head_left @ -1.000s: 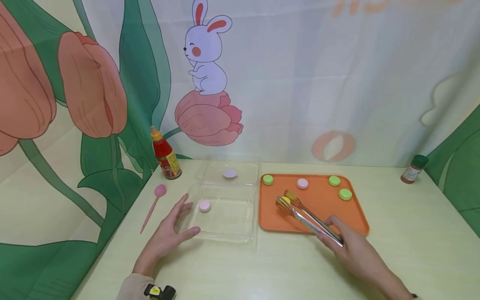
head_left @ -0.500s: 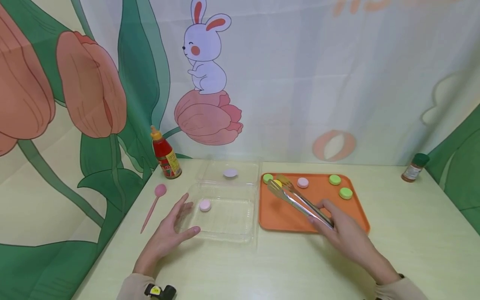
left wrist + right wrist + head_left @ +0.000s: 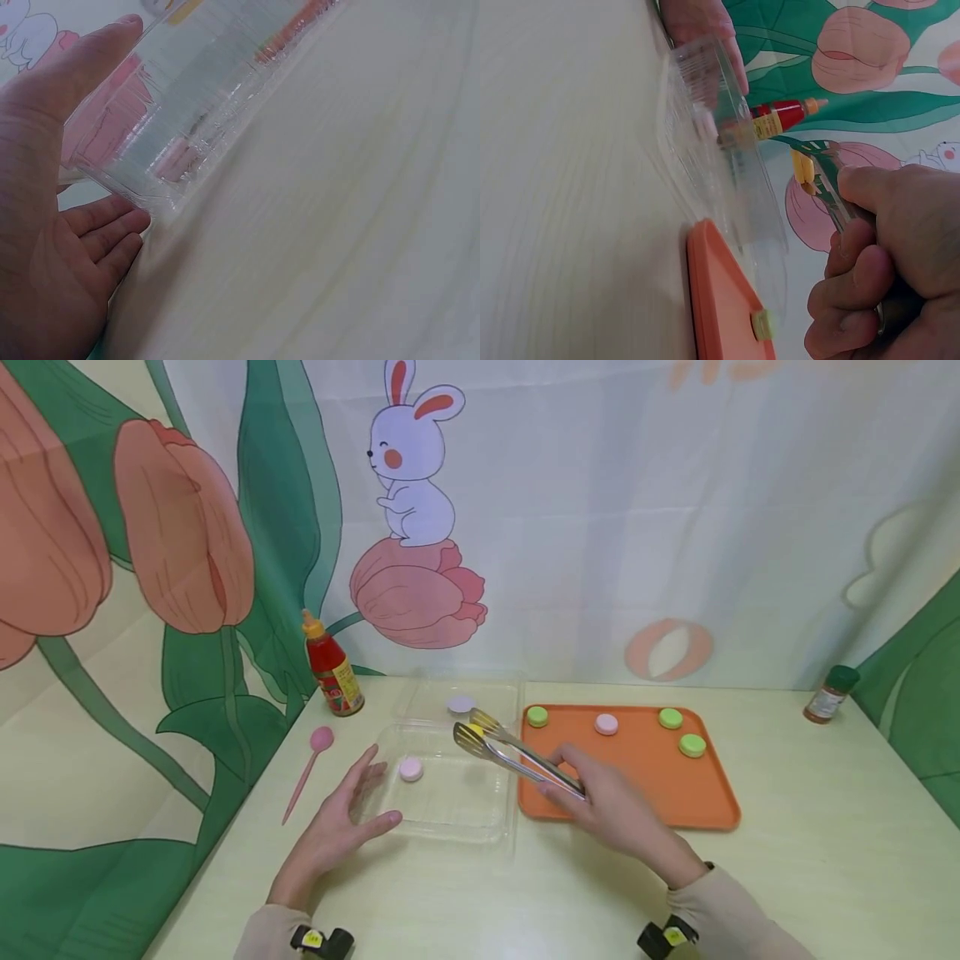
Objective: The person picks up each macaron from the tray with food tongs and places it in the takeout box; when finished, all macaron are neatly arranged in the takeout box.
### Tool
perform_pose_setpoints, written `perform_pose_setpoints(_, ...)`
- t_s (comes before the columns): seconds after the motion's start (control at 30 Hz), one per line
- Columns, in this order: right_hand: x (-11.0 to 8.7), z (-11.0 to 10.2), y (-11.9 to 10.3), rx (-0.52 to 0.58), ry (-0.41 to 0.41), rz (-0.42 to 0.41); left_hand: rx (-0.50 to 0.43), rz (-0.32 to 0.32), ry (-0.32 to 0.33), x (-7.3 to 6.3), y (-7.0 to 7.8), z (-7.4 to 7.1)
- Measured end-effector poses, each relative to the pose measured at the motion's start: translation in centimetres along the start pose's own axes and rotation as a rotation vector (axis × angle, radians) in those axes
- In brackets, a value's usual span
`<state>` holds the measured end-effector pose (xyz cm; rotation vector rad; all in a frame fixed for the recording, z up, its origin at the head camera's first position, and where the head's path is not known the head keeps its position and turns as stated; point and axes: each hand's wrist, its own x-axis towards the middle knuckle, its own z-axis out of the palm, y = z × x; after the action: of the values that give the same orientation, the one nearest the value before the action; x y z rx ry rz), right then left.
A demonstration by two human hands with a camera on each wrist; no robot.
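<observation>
My right hand [image 3: 618, 806] grips metal tongs [image 3: 513, 765], whose ends pinch a yellow macaron [image 3: 476, 729]. The macaron hangs above the clear plastic container [image 3: 457, 793], near its hinge side; the right wrist view also shows this yellow macaron [image 3: 804, 166] up in the air. One pink macaron [image 3: 411, 769] lies in the container's left part. Beside the container's left wall is my left hand [image 3: 337, 827], thumb and fingers spread. In the left wrist view its fingertips [image 3: 135, 219] touch or nearly touch the container's corner.
The orange tray [image 3: 630, 789] on the right bears several green macarons and a pink macaron [image 3: 606, 724]. A pale round piece [image 3: 461, 704] shows at the container's lid. A pink spoon [image 3: 321, 740], red sauce bottle [image 3: 333, 677] and green-capped jar [image 3: 830, 695] stand or lie around.
My right hand has lifted the yellow macaron off the tray with the tongs and carried it left over the container. My left hand has stayed put.
</observation>
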<state>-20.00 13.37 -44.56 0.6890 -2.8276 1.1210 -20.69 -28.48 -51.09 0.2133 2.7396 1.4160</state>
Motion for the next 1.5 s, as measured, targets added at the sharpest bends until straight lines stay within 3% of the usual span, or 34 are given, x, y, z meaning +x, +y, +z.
perform_pose_setpoints(0.33,2.0,2.0,-1.3,0.027,-0.056,-0.002,-0.010,0.000,0.001,0.0,-0.1,0.2)
perform_pose_setpoints(0.57,2.7,2.2,-2.0,0.017,-0.110,0.046,-0.024,0.050,0.001,0.0,-0.3,0.4)
perform_pose_setpoints(0.83,3.2,1.9,-2.8,0.015,-0.135,0.054,-0.025,0.022,0.004,0.3,0.3,0.0)
perform_pose_setpoints(1.5,3.8,2.7,-4.6,-0.022,-0.173,0.142,-0.034,0.015,-0.005,-0.3,0.2,-0.2)
